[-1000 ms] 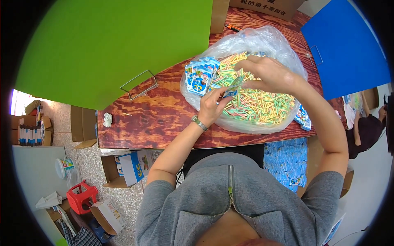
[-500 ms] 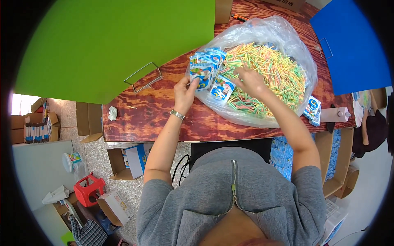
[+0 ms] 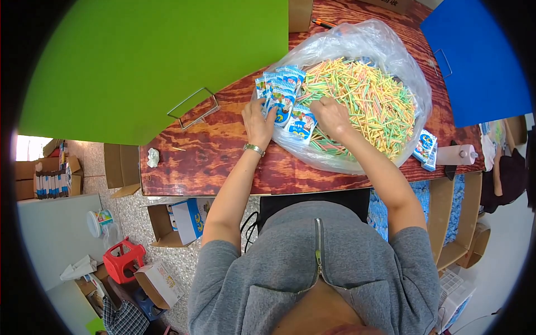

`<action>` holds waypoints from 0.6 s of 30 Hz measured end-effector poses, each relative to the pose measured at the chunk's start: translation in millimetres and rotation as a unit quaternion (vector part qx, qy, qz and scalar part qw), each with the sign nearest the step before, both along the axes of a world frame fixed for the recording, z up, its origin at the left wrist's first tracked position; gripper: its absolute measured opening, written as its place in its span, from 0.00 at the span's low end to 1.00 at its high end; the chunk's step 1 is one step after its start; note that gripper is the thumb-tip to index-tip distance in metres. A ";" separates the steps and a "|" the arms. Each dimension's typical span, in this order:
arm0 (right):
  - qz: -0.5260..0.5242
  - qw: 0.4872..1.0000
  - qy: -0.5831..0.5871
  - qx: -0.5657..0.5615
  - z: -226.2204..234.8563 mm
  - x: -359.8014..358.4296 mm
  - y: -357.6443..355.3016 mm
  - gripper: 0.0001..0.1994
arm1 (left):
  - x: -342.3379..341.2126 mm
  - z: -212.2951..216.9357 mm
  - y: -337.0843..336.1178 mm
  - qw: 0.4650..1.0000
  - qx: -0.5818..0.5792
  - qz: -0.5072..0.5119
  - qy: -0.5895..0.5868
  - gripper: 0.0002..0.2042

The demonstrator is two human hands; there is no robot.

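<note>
Both hands at the packets by the straw bag.
Left hand (image 3: 258,124) presses flat, open, on blue packets (image 3: 281,92); right hand (image 3: 330,116) pinches one packet (image 3: 301,123) against the plastic bag (image 3: 357,47) of coloured sticks (image 3: 363,95).

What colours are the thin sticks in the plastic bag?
The sticks are yellow, green and pink-orange, in the head view.

- A green panel (image 3: 151,61) fills the ten o'clock part of the view
- A blue panel (image 3: 480,61) sits at two o'clock
- A wire handle (image 3: 192,106) lies on the wooden table (image 3: 218,162) near the centre
- A crumpled white scrap (image 3: 153,158) rests at nine o'clock on the table
- An open cardboard box (image 3: 178,220) stands on the floor at seven o'clock
- A red stool (image 3: 124,260) stands at eight o'clock
</note>
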State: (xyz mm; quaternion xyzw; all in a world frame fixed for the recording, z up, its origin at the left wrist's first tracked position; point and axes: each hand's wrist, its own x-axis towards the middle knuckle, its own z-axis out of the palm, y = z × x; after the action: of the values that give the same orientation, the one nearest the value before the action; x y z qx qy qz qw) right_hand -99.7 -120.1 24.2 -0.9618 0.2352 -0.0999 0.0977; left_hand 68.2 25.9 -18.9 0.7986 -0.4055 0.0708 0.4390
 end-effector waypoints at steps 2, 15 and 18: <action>0.004 1.000 -0.022 0.001 5.3 -2.1 -0.9 0.02 | -7.0 19.6 2.9 0.998 -0.019 0.008 -0.065 0.15; 0.011 0.999 -0.019 -0.038 -3.2 -4.8 -7.9 0.11 | -41.3 33.0 11.5 0.990 0.004 -0.140 -0.014 0.11; 0.052 0.986 -0.146 -0.059 9.3 -13.3 -4.7 0.07 | -49.4 40.1 7.9 0.987 -0.018 -0.159 -0.011 0.14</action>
State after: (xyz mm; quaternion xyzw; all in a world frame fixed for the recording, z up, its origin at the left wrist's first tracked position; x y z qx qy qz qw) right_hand -112.9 -124.8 33.5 -0.9520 0.1612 -0.2481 0.0791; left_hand 18.8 33.8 21.3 0.7153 -0.5309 0.0164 0.4542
